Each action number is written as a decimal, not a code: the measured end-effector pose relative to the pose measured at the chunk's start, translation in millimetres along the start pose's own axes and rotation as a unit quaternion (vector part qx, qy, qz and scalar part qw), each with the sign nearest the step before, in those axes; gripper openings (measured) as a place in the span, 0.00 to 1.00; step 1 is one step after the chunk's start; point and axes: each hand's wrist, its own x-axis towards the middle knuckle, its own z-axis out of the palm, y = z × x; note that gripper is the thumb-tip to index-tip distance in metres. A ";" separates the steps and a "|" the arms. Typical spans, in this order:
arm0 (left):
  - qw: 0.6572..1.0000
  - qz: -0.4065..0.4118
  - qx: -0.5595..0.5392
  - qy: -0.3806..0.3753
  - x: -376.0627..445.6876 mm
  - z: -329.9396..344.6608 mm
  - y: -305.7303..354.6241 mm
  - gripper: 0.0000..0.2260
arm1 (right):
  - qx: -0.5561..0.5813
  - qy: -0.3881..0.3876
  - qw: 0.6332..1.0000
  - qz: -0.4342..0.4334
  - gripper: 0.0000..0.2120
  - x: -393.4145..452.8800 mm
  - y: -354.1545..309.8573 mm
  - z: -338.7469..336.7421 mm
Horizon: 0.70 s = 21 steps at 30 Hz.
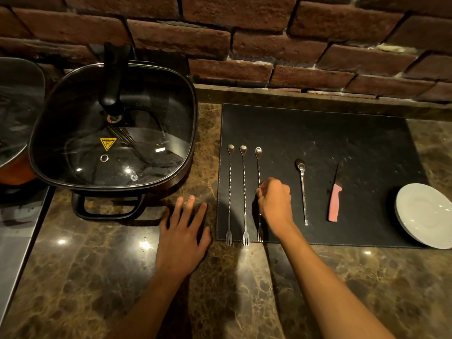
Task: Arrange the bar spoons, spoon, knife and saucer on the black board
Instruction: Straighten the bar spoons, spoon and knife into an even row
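A lidded square pan (115,126) sat at the far left of the marble surface (97,277). The left hand (182,237) lay flat on that surface, fingers spread wide, just left of the black board (342,133). On the board three bar spoons lay side by side, fork ends near: the first (229,192), the second (244,192), and the third (258,167), which the right hand (275,200) pinched at mid-shaft. Further right lay the spoon (302,189), then the pink-handled knife (335,204), and the white saucer (425,214) overhanging the board's right edge.
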 end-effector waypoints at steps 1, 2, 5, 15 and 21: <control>1.000 0.000 -0.001 0.001 0.2 -0.1 0.1 0.26 | -0.001 -0.001 1.000 -0.002 0.07 -0.4 -0.6 0.4; 1.000 0.000 -0.001 0.002 0.1 -0.1 0.3 0.26 | -0.001 -0.003 1.000 -0.003 0.07 -0.9 -0.8 0.6; 1.000 0.000 0.001 0.004 0.2 0.3 0.1 0.26 | -0.001 -0.010 1.000 -0.003 0.07 -0.3 -0.8 0.9; 1.000 0.004 0.000 0.013 0.0 0.2 0.1 0.26 | 0.005 -0.006 1.000 -0.001 0.06 -0.1 -0.8 1.2; 1.000 0.003 0.007 0.004 0.1 5.3 -2.6 0.26 | 0.005 -0.004 1.000 -0.007 0.06 0.6 -1.2 1.0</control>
